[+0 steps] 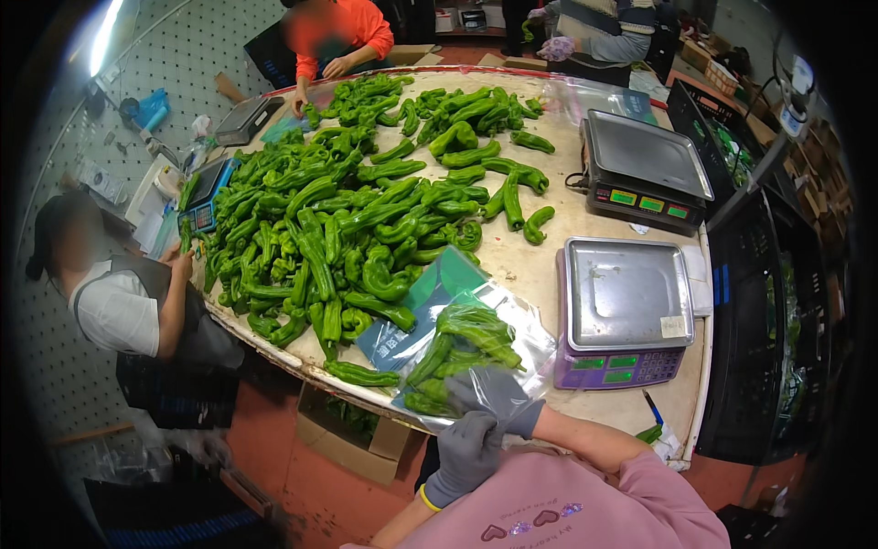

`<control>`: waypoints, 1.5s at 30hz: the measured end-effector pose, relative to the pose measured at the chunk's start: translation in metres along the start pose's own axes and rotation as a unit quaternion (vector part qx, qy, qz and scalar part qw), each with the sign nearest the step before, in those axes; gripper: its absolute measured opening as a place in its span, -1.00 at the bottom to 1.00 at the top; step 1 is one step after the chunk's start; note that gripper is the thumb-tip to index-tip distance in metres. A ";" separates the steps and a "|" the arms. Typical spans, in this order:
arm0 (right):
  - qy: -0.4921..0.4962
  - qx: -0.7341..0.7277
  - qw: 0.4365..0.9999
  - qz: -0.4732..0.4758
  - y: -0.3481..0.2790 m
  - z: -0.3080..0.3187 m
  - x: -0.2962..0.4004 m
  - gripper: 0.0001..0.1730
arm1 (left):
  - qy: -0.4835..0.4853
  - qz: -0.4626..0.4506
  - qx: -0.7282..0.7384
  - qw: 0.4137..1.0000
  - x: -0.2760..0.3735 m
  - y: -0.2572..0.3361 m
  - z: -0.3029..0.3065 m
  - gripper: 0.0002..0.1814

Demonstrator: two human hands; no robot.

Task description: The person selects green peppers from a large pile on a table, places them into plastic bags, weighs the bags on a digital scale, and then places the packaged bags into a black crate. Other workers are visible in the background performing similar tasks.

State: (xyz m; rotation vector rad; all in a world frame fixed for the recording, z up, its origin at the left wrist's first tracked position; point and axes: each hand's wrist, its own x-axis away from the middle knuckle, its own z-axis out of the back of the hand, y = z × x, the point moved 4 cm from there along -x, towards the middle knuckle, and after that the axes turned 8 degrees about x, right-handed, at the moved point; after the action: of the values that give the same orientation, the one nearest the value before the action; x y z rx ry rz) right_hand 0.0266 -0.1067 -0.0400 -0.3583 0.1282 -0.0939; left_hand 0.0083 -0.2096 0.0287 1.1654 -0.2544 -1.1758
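Note:
A clear plastic bag with printed panels lies near the table's front edge, holding several green peppers. My left hand, in a grey glove with a yellow cuff, pinches the bag's mouth at the near side. Grey-gloved too, my right hand reaches into the mouth, partly behind the film, against the peppers. Its fingertips are hidden, so its grip is unclear. Beyond the bag spreads a large pile of long green peppers. One loose pepper rests at the table edge.
To the right stand a purple scale and a black scale. A pen lies by the near corner. Co-workers are at the left and far side. Below the edge sits a cardboard box; black crates line the right.

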 end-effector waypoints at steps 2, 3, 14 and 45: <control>0.083 0.018 0.996 -0.010 0.000 0.034 -0.012 -0.40 | 0.006 0.008 0.007 1.000 0.003 -0.004 0.001 -0.85; 0.079 0.029 0.996 0.000 0.003 0.033 -0.020 -0.40 | 0.006 0.010 0.011 1.000 0.003 -0.005 0.002 -0.85; -0.058 0.077 0.994 0.049 0.014 -0.013 -0.076 -0.43 | 0.026 0.015 0.023 0.999 0.002 -0.009 0.003 -0.85; 0.123 -0.170 0.971 -0.110 0.026 0.060 0.111 -0.83 | 0.018 0.068 -0.407 0.911 -0.127 -0.168 0.064 -0.43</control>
State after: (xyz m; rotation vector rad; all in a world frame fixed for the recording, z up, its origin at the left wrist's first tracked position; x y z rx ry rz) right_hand 0.1462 -0.0749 -0.0058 -0.7036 0.3529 -0.3398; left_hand -0.1890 -0.1296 -0.0299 0.4209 0.1824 -0.9793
